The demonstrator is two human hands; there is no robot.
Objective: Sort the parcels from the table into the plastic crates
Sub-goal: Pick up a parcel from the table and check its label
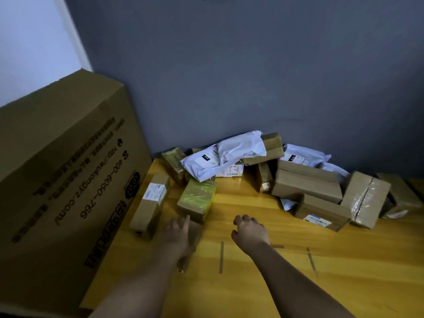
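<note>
I am looking down on a yellow wooden table [241, 283] pushed against a dark grey wall [229, 76]. My left hand [181, 232] reaches forward with its fingers held close together, lying over a small brown box [195, 235] that sits under the palm; the hand is blurred, so I cannot tell whether the fingers grip the box or only rest on it. My right hand [250, 232] hovers above the bare wood, its fingers loosely curled and holding nothing.

The parcels sit heaped at the far side of the table, against the wall. Just beyond my left hand stands a box wrapped in yellow-green tape [198, 199], and to its left a long narrow carton [150, 204] with a white label lies beside a big printed cardboard box [64, 171] that fills the left side of the view. Further back, a white plastic mailer [227, 154] lies across several parcels, with a taped brown box [268, 148] tilted behind it. A second white mailer [302, 156] rests against the wall to the right. In front of it brown cartons [307, 182] are stacked, one with a blue-and-white label [317, 220] nearest to me, and a box sealed with clear tape [364, 198] leans at the right end.

Strips of brown tape [221, 257] are stuck to the tabletop near my forearms.
</note>
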